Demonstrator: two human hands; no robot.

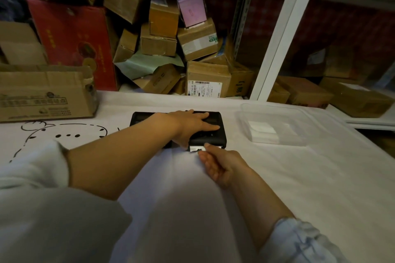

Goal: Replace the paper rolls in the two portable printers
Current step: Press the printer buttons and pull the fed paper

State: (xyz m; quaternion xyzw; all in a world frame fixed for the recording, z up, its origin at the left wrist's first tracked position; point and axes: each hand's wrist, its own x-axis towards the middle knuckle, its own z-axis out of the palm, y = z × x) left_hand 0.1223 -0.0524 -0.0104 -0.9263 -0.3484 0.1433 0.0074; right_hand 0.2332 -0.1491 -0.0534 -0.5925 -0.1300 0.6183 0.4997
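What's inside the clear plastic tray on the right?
The clear plastic tray holds a stack of white folded paper near its left side. The rest looks bare. Whether any more paper lies under that stack cannot be seen.

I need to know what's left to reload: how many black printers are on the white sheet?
2. One printer lies under the left hand, paper at its front edge. The other sits beside it to the left, mostly hidden by the forearm.
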